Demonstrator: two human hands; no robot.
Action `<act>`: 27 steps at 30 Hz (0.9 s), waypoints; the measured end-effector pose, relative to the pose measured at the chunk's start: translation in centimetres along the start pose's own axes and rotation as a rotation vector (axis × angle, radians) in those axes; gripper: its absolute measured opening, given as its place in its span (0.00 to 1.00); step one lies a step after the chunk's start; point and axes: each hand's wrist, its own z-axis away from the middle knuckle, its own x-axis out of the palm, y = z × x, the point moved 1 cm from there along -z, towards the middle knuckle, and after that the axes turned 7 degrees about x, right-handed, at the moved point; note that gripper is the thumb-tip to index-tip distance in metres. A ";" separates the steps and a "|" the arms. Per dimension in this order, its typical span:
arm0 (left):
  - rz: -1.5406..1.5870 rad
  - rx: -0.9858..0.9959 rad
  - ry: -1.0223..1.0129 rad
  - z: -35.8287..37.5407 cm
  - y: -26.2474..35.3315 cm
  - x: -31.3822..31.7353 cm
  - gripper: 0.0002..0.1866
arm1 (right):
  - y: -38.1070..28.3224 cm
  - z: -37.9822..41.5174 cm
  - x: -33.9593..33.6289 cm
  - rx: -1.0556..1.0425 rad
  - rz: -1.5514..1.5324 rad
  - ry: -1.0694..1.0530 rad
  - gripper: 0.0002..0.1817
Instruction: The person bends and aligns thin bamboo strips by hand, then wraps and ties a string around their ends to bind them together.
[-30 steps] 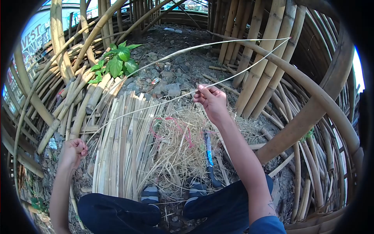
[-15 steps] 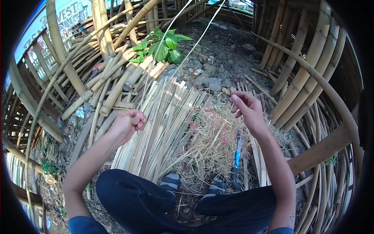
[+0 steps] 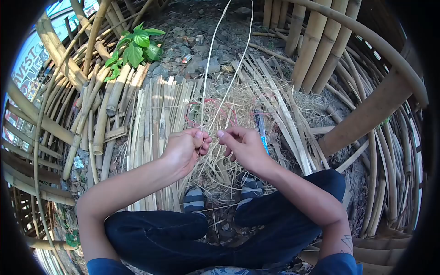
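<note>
My left hand (image 3: 185, 146) is closed on the near end of a thin bamboo strip (image 3: 209, 59) that rises away from me toward the top of the view. A second thin strip (image 3: 238, 68) runs beside it. My right hand (image 3: 240, 144) sits just right of the left one, fingers pinched at the near end of that second strip. Both hands hover over a heap of dry bamboo shavings (image 3: 229, 114), above my knees.
Flat split bamboo slats (image 3: 151, 119) lie on the ground to the left. A blue-handled knife (image 3: 261, 130) rests in the shavings. Thick bamboo poles (image 3: 316, 41) stand at the right, more poles at the left (image 3: 98, 110). A green plant (image 3: 135, 46) grows at the back.
My hands have come together in front of me from being spread apart. The long strip, earlier stretched sideways between them, now points away from me.
</note>
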 end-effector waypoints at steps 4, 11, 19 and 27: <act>0.008 -0.052 -0.024 0.3 -2.4 1.4 0.07 | 1.6 -0.9 0.0 0.027 -0.222 0.037 0.14; 0.040 -0.056 -0.030 0.4 -3.7 1.2 0.07 | 2.0 -0.8 -0.5 0.019 -0.300 0.005 0.12; -0.017 -0.104 -0.061 1.0 -3.5 1.3 0.09 | 2.1 -0.7 -1.2 0.023 -0.285 -0.095 0.10; -0.043 -0.130 -0.066 1.3 -3.5 1.2 0.11 | 2.8 -0.8 -1.0 0.012 -0.215 -0.102 0.09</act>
